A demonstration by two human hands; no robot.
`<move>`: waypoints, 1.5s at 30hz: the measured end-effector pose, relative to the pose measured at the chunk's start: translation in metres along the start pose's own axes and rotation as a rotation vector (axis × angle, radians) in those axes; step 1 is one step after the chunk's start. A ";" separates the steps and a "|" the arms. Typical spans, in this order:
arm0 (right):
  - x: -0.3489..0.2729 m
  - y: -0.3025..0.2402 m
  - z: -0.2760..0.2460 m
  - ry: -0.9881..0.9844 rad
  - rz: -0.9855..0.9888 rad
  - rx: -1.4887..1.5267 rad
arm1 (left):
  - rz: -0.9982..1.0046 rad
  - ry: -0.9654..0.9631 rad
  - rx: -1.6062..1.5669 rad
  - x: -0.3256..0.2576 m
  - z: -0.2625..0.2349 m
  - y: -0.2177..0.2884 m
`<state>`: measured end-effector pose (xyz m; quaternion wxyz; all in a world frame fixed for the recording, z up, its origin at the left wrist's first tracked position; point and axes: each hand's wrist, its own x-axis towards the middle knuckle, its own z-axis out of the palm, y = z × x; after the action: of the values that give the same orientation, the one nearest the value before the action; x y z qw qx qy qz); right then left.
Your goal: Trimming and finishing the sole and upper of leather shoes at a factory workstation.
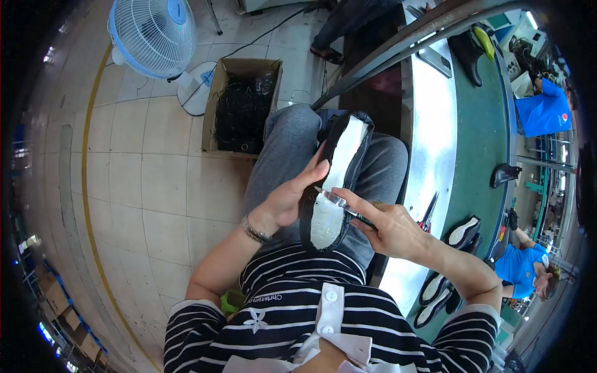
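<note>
Above my lap is a black shoe [329, 227], held with its underside up. A white strip runs along that underside, broken near the middle. My left hand [289, 196] grips the shoe from its left side, with the thumb on its edge. In my right hand [395, 227] is a hand tool [339, 202] with a pointed silver metal head and a dark handle. Its tip rests at the left edge of the underside, close to my left thumb. Whether it is a knife or pliers I cannot tell.
A cardboard box [211, 118] of tangled black scraps stands left of my knees, near a fan [152, 31]. To the right, scissors [429, 211] lie on a metal ledge [429, 137] beside a green bench [479, 143] with several shoes [463, 231]. Other people sit beyond it.
</note>
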<state>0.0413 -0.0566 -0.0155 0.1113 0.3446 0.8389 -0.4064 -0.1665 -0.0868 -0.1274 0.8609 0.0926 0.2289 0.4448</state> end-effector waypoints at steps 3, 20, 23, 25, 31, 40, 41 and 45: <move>-0.006 0.003 0.009 0.072 -0.039 0.042 | -0.051 -0.015 0.077 0.006 0.007 0.002; 0.036 -0.005 -0.084 0.213 -0.104 -0.475 | 0.006 0.065 0.358 0.006 0.006 0.010; 0.039 0.029 -0.045 0.281 -0.128 -0.379 | -0.012 0.081 0.381 0.008 0.008 0.008; 0.049 0.024 -0.050 0.106 -0.016 -0.419 | -0.018 0.094 0.382 0.008 0.006 0.011; 0.032 0.007 -0.034 0.390 -0.273 -0.186 | -0.125 0.032 0.337 0.004 0.003 0.015; 0.024 -0.009 -0.029 0.246 -0.229 -0.259 | -0.173 -0.005 0.451 0.000 -0.014 0.008; 0.024 0.005 -0.023 0.186 -0.156 -0.300 | -0.129 -0.024 0.375 -0.005 -0.006 0.007; 0.028 0.002 -0.025 0.060 -0.048 -0.366 | 0.001 -0.093 -0.023 -0.017 -0.022 -0.025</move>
<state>0.0241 -0.0226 -0.0138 0.1374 0.3103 0.9098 -0.2389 -0.1671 -0.1164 -0.1504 0.8714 0.1037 0.1834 0.4430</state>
